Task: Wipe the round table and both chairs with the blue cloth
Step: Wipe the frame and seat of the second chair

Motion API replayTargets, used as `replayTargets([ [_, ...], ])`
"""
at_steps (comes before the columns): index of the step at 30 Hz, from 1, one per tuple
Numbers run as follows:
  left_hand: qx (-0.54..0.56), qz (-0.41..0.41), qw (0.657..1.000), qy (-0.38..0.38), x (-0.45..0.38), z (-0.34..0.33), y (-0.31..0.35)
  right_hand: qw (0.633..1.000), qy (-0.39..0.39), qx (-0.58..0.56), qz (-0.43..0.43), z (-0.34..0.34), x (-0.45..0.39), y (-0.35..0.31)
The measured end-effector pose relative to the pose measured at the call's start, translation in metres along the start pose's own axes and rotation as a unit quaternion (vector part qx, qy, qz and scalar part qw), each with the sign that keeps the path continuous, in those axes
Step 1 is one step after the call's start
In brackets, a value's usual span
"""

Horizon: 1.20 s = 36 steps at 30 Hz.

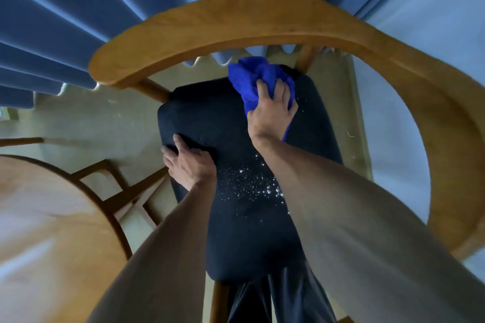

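A wooden chair with a curved backrest (236,21) and a dark navy seat cushion (236,231) stands right below me. My right hand (270,113) grips the bunched blue cloth (257,76) and presses it on the far right part of the cushion. My left hand (189,162) holds the cushion's left edge, fingers curled over it. White crumbs (252,183) lie scattered on the middle of the seat. The round wooden table (47,231) fills the lower left.
Blue curtains (78,21) hang behind the chair. A pale wall (433,21) is at the right. The beige floor (91,123) shows around the chair, and the table's dark legs (126,194) reach close to the seat's left side. My dark trousers (275,301) are at the bottom.
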State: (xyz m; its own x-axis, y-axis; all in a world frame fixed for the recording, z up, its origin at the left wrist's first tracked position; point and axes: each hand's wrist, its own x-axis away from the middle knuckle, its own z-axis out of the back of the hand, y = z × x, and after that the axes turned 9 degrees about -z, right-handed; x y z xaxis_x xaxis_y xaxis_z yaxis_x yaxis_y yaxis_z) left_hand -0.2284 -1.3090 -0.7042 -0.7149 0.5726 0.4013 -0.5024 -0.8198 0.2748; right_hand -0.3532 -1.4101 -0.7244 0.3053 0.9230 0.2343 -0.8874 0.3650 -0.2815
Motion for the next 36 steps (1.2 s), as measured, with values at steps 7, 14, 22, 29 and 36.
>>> replayTargets([
  [7,-0.007,-0.017,1.0,-0.005,0.032,-0.02,0.015,0.99,0.017,-0.035,-0.135,0.02,-0.002,0.06],
  [14,-0.02,-0.05,0.998,-0.012,0.044,-0.021,0.016,0.986,0.044,-0.033,-0.157,0.022,0.004,0.094],
  [22,-0.003,-0.059,0.997,0.044,0.045,-0.02,-0.006,0.979,0.018,-0.154,-0.135,0.03,-0.002,0.117],
  [29,0.043,0.06,0.997,0.025,0.043,0.002,-0.081,0.988,0.068,-0.096,-0.1,0.015,0.02,0.096],
  [36,0.116,0.143,0.983,0.014,0.04,0.009,-0.147,0.995,0.054,-0.088,-0.012,-0.027,0.094,0.015],
])
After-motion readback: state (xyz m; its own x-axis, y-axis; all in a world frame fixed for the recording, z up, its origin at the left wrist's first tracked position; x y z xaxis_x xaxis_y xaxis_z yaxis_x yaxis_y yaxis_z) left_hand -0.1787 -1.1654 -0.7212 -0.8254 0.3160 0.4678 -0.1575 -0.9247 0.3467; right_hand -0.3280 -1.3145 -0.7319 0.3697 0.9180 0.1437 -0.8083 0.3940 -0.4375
